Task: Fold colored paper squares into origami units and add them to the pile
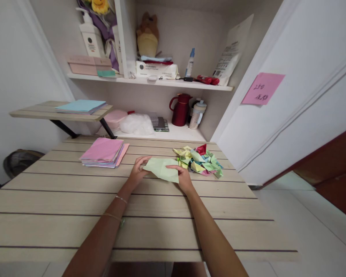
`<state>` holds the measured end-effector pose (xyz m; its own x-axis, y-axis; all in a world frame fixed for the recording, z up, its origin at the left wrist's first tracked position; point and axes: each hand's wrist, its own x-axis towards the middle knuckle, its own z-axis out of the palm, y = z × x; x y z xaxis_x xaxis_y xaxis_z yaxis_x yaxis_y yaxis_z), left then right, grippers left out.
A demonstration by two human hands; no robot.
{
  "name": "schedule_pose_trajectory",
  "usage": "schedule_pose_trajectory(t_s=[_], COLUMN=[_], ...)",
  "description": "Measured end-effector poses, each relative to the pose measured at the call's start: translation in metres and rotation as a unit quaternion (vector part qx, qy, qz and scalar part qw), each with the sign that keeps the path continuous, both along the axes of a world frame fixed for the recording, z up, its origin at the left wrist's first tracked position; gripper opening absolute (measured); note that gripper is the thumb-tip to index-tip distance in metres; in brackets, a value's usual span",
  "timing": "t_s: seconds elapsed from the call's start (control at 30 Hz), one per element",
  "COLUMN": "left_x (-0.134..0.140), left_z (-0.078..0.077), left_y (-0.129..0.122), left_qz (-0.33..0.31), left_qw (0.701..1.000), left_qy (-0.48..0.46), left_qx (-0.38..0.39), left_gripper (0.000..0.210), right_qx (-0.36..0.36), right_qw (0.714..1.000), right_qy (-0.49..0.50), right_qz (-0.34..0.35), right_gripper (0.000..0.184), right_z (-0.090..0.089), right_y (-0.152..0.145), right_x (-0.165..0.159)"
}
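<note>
A light green sheet of paper [160, 170] is held up between my two hands, just over the slatted table [150, 227]. My left hand [138, 171] pinches its left edge. On the right side, my right hand [183, 177] grips it, with a finger lying across the front of the sheet. Right beside that hand lies a heap of folded paper pieces [203, 161] in green, yellow, red and other colours. Left of my left hand sits a stack of square paper [103, 151], pink on top.
A small raised shelf [31, 110] at the left carries blue paper [81, 105]. Behind the table, a cabinet holds a red jug [181, 110], a tumbler [197, 115] and a plastic bag [137, 124]. A pink note [263, 89] is stuck on the right wall.
</note>
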<state>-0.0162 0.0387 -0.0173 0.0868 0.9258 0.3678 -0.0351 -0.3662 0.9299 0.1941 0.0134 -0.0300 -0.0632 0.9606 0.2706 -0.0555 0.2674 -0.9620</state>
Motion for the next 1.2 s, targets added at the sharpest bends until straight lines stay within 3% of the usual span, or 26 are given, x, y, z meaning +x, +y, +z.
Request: schedule_pose_trajectory(t_s=[0.17, 0.37, 0.57, 0.73, 0.83, 0.93, 1.0, 1.13, 1.2], left_x=[0.000, -0.002, 0.003, 0.011, 0.014, 0.016, 0.017, 0.020, 0.021], left_z=[0.000, 0.000, -0.006, -0.006, -0.007, -0.007, -0.008, -0.008, -0.009], left_y=[-0.002, 0.000, 0.001, -0.001, 0.000, 0.002, 0.002, 0.000, -0.001], left_qz=[-0.078, -0.049, -0.007, -0.047, -0.015, 0.047, 0.070, 0.018, -0.004], left_qw=[0.993, 0.992, 0.990, 0.979, 0.978, 0.976, 0.970, 0.959, 0.958], left_qy=[0.056, 0.114, 0.033, -0.079, -0.098, -0.118, -0.145, -0.170, -0.165], left_qx=[-0.066, -0.018, -0.139, -0.183, -0.182, -0.175, -0.181, -0.224, -0.235], left_gripper=[0.045, 0.024, 0.030, 0.035, 0.049, 0.064, 0.065, 0.060, 0.060], right_qx=[0.008, 0.014, -0.061, -0.071, -0.067, -0.055, -0.043, -0.004, 0.027], right_qw=[1.000, 0.999, 0.995, 0.990, 0.990, 0.996, 0.999, 0.996, 0.988], right_qy=[0.002, -0.038, 0.029, 0.092, 0.101, 0.062, 0.021, -0.080, -0.145], right_qz=[-0.006, -0.018, -0.075, -0.077, -0.070, -0.043, -0.014, 0.032, 0.041], right_gripper=[0.041, 0.022, 0.031, 0.040, 0.055, 0.065, 0.061, 0.042, 0.045], right_z=[0.002, 0.001, -0.005, -0.002, -0.002, -0.003, -0.004, -0.001, 0.003], right_y=[0.000, 0.001, 0.004, 0.004, 0.003, 0.002, 0.000, -0.007, -0.010], right_x=[-0.001, -0.002, -0.002, -0.006, -0.008, -0.010, -0.012, -0.017, -0.018])
